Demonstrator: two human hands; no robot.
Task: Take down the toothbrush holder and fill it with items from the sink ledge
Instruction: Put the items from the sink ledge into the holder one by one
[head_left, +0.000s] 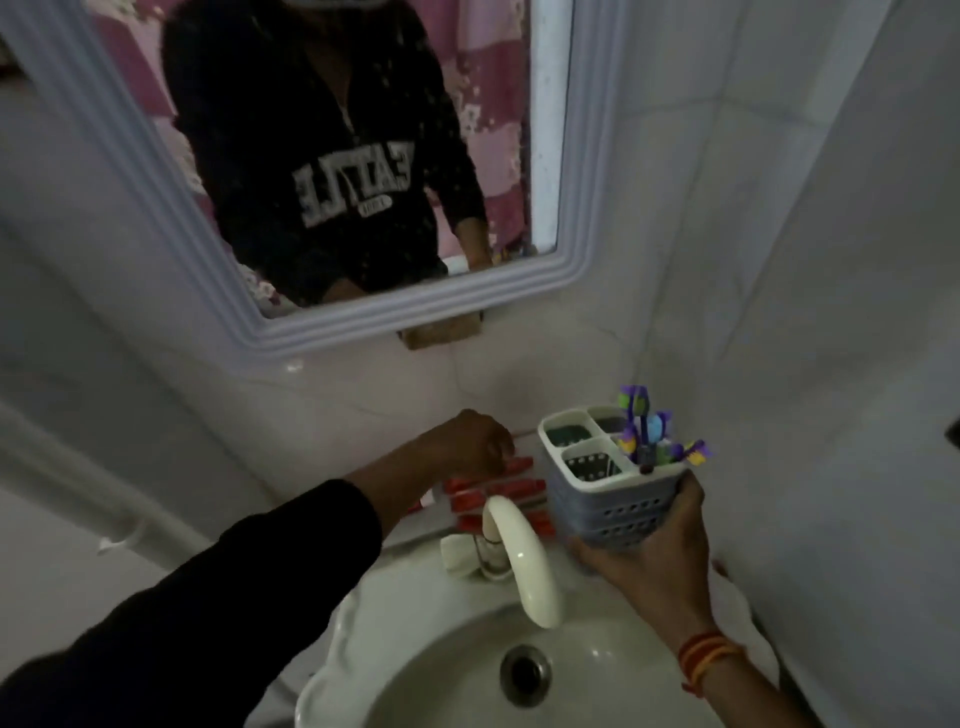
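My right hand (655, 556) grips the grey perforated toothbrush holder (608, 499) from below, at the right of the sink. Its white top has several compartments; purple and blue toothbrushes (647, 431) stand in the right one, the others look empty. My left hand (475, 441) reaches across to the sink ledge with fingers curled down onto a row of red and white toothpaste tubes (498, 493). Whether it grips one is hidden by the hand.
A cream curved faucet (524, 556) stands in front of the tubes, over the white basin (363, 649) with its drain (524, 674). A framed mirror (587, 208) hangs above, with a brown block (441, 332) under it. Tiled walls close in at right and behind.
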